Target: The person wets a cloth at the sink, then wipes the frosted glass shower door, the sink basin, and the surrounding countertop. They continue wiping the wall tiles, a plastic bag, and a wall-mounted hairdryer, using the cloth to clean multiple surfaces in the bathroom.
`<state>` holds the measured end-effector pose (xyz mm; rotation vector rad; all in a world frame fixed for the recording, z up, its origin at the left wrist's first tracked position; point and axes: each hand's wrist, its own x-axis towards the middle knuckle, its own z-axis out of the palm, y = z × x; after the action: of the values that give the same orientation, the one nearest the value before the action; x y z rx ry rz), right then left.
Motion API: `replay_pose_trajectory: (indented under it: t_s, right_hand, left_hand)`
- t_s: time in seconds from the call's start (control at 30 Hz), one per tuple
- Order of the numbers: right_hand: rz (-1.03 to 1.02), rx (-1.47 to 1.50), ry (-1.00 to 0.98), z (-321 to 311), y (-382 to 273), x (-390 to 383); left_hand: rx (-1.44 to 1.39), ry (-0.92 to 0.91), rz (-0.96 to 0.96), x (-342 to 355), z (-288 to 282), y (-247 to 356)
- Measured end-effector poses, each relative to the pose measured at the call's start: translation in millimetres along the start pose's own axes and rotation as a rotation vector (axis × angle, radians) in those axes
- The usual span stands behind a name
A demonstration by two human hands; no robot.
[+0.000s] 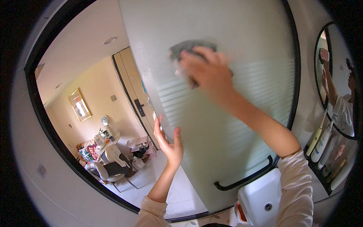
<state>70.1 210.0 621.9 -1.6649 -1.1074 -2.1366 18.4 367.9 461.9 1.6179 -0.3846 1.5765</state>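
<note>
In the head view, a frosted glass panel [208,147] with horizontal stripes fills the middle. My right hand [206,75] is pressed high on it, blurred, holding a dark grey cloth or pad [191,46] against the glass. My left hand [169,145] is at the panel's left edge, fingers stretched upward and thumb apart, seeming to touch that edge. A black handle [244,180] is fixed low on the panel.
A white sink [258,195] sits below right, beside a shelf [325,181] of toiletries and a round mirror [342,121]. Through the opening at left stand a cluttered chair [104,170], a white table and a wooden door [124,70].
</note>
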Motion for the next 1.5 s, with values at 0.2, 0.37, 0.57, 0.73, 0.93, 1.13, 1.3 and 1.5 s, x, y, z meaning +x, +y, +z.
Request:
replay_pose_trajectory:
  t_s: [0.2, 0.37, 0.57, 0.73, 0.93, 1.13, 1.3, 1.5]
  right_hand:
    - [-0.073, 0.119, -0.063, -2.7, 13.8, -18.2]
    - [0.409, -0.054, 0.053, -36.6, 91.3, -30.3]
    - [0.325, 0.099, 0.024, -39.8, 86.8, -40.0]
    - [0.124, 0.027, -0.234, -32.7, 39.6, -85.6]
    - [-0.194, 0.121, -0.406, -67.7, 21.0, -143.5]
    - [0.085, 0.014, -0.052, -66.0, 127.2, -46.6]
    - [0.040, 0.068, -0.087, -37.7, 112.4, -60.0]
    - [-0.053, 0.235, -0.381, -73.2, 51.2, -162.4]
  left_hand:
    - [-0.032, -0.010, -0.020, 1.1, -2.2, 0.9]
    - [0.022, 0.004, 0.011, -0.4, -0.9, -0.5]
    - [0.043, 0.018, 0.027, -0.2, 0.9, 0.5]
    - [-0.024, 0.008, 0.037, 1.0, 1.1, 1.9]
    - [0.026, -0.004, 0.049, 0.5, 1.9, 5.4]
    - [0.038, 0.039, 0.063, -0.5, 5.8, 4.3]
    - [0.018, 0.052, 0.042, -2.6, 7.0, 1.2]
    - [0.094, 0.048, 0.068, 0.0, 6.8, 1.5]
